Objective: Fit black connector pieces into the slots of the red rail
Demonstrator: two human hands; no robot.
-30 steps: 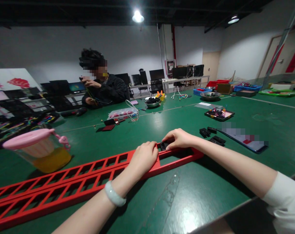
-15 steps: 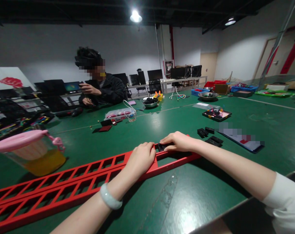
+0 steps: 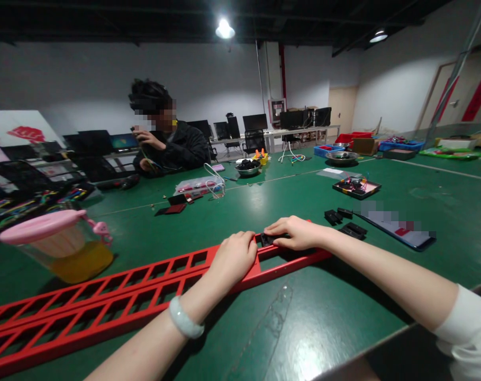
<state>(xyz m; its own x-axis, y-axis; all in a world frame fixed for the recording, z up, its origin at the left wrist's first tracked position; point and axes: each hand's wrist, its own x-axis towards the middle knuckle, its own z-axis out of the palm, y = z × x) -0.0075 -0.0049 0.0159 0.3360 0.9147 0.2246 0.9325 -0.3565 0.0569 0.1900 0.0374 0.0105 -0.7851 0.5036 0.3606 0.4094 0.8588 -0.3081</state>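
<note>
A long red ladder-like frame (image 3: 148, 273) lies across the table, its far right end beneath my hands. My left hand (image 3: 236, 255), with a pale bangle on the wrist, is wrapped over the frame, fingertips bent over its far rail. Just to the right, my right hand (image 3: 293, 233) grips a small black block (image 3: 267, 239) seated in or at an opening in the frame's far rail. The fingers partly cover that block, so how deep it sits I cannot tell. Several similar black blocks (image 3: 352, 230) lie right of my right hand.
A phone (image 3: 399, 227) lies at the right, behind it a small tray of parts (image 3: 357, 187). A pink-lidded jug (image 3: 79, 259) of yellow liquid stands at the left. Farther back are a metal bowl (image 3: 248, 168) and a plastic bag (image 3: 196, 185). Across the table sits another person (image 3: 187, 148).
The whole view has shifted slightly to the right. Both hands keep their places on the frame and the black block. The person opposite has raised a hand a little.
</note>
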